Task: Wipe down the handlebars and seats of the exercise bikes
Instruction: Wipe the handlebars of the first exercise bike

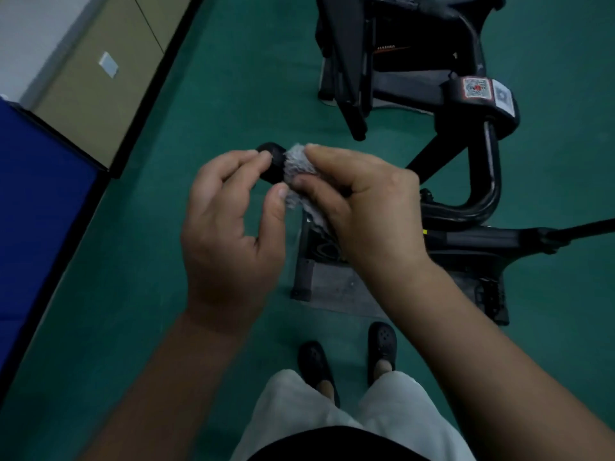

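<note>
A black rounded handlebar end [271, 161] sticks out toward the left at mid-frame. My left hand [233, 224] pinches that end between curled fingers and thumb. My right hand [359, 201] grips a grey cloth [297, 166] wrapped round the handlebar just right of the end. Most of the bar is hidden under the cloth and my right hand. The black bike frame [486, 201] bends away to the right, with a labelled clamp [482, 94] above it.
A second black exercise machine [392, 51] stands at the top centre. The bike's base and pedal [332, 277] lie under my right forearm. Green floor [206, 94] stretches left to a black skirting, a beige wall and a blue mat [36, 207]. My black shoes [349, 354] stand below.
</note>
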Tool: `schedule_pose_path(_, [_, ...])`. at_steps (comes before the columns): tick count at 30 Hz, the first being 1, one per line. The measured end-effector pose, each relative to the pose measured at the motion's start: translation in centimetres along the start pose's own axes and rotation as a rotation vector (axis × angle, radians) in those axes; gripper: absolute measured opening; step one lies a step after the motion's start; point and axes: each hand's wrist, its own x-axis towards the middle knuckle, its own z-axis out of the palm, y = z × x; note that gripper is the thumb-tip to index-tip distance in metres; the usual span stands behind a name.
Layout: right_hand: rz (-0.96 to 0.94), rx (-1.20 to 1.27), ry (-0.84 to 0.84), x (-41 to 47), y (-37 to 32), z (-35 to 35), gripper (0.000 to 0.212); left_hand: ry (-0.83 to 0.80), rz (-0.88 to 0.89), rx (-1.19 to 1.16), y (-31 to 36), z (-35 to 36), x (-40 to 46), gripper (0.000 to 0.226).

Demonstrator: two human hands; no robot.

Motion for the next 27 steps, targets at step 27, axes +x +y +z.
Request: schedule_pose_path(27, [0.074, -0.411, 0.006, -6.3, 8.0, -7.2, 0.024, -0.262, 0.098, 0.067, 6.1, 5.8, -4.8, 0.029])
